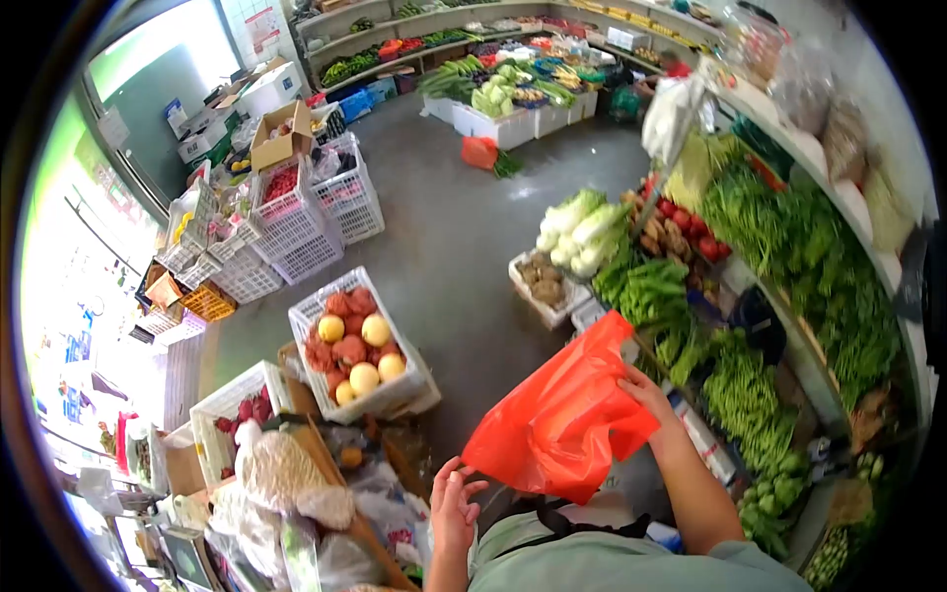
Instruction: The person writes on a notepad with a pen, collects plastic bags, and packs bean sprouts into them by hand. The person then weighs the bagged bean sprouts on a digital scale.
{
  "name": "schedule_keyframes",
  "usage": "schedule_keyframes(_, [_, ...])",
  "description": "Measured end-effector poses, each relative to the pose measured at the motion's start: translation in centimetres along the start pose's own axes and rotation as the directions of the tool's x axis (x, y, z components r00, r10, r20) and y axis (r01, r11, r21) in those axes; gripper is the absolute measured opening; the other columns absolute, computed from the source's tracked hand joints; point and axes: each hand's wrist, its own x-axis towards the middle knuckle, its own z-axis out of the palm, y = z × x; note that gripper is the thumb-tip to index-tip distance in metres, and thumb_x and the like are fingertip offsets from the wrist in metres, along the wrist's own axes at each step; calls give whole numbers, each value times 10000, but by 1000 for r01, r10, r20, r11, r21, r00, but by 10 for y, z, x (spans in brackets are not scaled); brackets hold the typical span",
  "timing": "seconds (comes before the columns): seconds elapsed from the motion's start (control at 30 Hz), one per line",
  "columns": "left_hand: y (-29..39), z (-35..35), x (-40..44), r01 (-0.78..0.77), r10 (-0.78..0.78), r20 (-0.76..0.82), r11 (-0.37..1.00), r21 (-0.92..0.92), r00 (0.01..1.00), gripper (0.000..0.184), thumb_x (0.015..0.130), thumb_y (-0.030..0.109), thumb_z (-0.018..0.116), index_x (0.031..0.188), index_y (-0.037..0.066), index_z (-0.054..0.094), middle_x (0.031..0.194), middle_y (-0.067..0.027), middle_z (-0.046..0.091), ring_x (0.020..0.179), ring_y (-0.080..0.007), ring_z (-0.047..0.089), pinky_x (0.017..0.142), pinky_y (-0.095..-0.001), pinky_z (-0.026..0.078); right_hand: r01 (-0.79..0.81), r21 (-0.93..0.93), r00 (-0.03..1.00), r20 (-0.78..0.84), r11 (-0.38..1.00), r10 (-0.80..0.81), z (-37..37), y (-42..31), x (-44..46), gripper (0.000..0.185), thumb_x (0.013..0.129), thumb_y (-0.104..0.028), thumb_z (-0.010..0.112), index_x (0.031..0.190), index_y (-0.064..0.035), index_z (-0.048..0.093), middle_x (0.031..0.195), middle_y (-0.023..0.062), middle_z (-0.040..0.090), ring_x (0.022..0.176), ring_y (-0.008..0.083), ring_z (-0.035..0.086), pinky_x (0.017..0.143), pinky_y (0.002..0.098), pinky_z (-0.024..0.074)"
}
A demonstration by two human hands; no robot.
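Note:
A bright red plastic bag (562, 419) is spread out in front of my body. My right hand (646, 395) grips its upper right edge, fingers closed on the plastic. Close to the bag's lower left corner is my left hand (454, 508), its fingers loosely bent and apart. Whether those fingertips touch the plastic I cannot tell. The bag looks creased, and its inside is hidden. Just beyond it, leafy greens (646, 291) lie on the right-hand display beside a white box of brown root vegetables (545, 281).
A white crate of yellow fruit and red net bags (360, 345) stands left of centre, with stacked crates (296, 217) behind. Filled plastic bags (286, 474) crowd the lower left. Grey floor (444, 237) runs between the displays. A red bag (480, 152) lies on it farther back.

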Motion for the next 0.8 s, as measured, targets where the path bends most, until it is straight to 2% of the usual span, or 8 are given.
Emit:
schedule_keyframes(0.3, [123,215,241,-244,6,393,792,559,919,368,992,127,643,1332,18,553,1116,-78,679,877,-113,655,640,-214,473,-39,-526,976,164,849,146,110,-94,245,299,904,-110,760,1187,-33,705,1102,43,722,996,127,664,884,283,529])
schedule_keyframes(0.37, [132,242,314,-307,9,410,678,668,912,404,963,96,695,1324,-14,549,1108,-70,679,911,-127,653,790,-269,541,-140,-514,983,34,846,183,142,-99,315,335,869,-147,804,1178,-55,712,1111,40,715,1015,133,658,880,292,527])
schedule_keyframes(0.47, [171,299,422,-328,9,384,541,775,923,455,950,146,729,1323,-30,538,1117,-87,679,921,-127,654,796,-274,542,-51,-477,941,271,877,202,182,-138,437,496,834,-121,824,1294,-54,652,1210,60,685,1094,166,634,935,330,519])
schedule_keyframes(0.5, [191,325,452,-328,44,364,545,771,930,460,937,178,750,1302,-25,558,1108,-87,696,897,-122,667,775,-268,541,-259,-333,885,294,907,361,206,-160,471,527,829,-132,829,1310,-34,637,1226,63,676,1113,168,627,954,332,511])
schedule_keyframes(0.6, [241,384,543,-386,162,358,547,743,920,411,912,218,779,1209,-20,624,1017,-83,734,853,-122,691,728,-265,538,97,-459,862,482,883,156,259,-212,572,519,885,-194,790,1333,-2,612,1240,80,659,1156,170,603,995,325,485])
schedule_keyframes(0.7, [295,446,620,-389,275,341,142,910,899,219,934,175,719,1010,-30,700,762,-27,698,696,-78,622,645,-237,483,56,-583,858,443,810,260,298,-261,681,320,930,-255,755,1118,-13,662,997,49,677,921,122,634,804,290,526])
schedule_keyframes(0.73, [305,461,653,-380,313,289,288,879,905,238,917,211,718,938,-26,717,678,-21,673,631,-82,582,584,-278,464,25,-593,774,521,805,361,307,-274,715,278,936,-277,750,1018,-24,667,896,27,671,825,100,631,726,278,526])
schedule_keyframes(0.8, [328,494,713,-301,327,221,217,928,919,282,894,284,719,871,3,709,745,-112,701,638,-167,611,590,-335,466,50,-494,826,509,868,242,325,-306,769,277,939,-240,759,786,-84,587,732,-44,612,666,47,575,594,244,474])
